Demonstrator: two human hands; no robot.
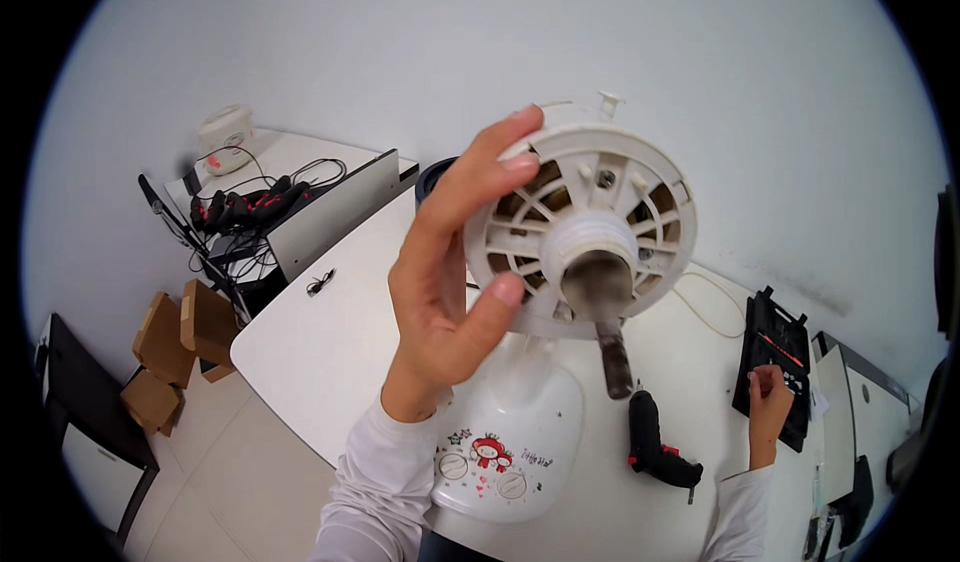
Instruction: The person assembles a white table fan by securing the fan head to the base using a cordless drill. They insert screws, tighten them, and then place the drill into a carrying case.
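Observation:
My left hand point(450, 252) is wrapped around the rim of a white fan motor housing point(660, 152), thumb on the slotted front. A dark metal shaft point(615, 362) sticks out of the housing's round hub, blurred at its root. Below stands the fan's white base point(510, 412), with cartoon prints and two round knobs. My right hand point(770, 402) is over the near edge of a black tool case point(775, 327), its fingers drawn together; anything between them is too small to make out. Between the hands lies a black cordless screwdriver point(655, 442) with red details.
The white table point(330, 347) has a small black cable point(320, 282) at its left side and a pale cord point(710, 297) near the wall. Further left, a second desk holds black-and-red tools point(250, 207) and cables. Cardboard boxes point(165, 362) stand on the floor.

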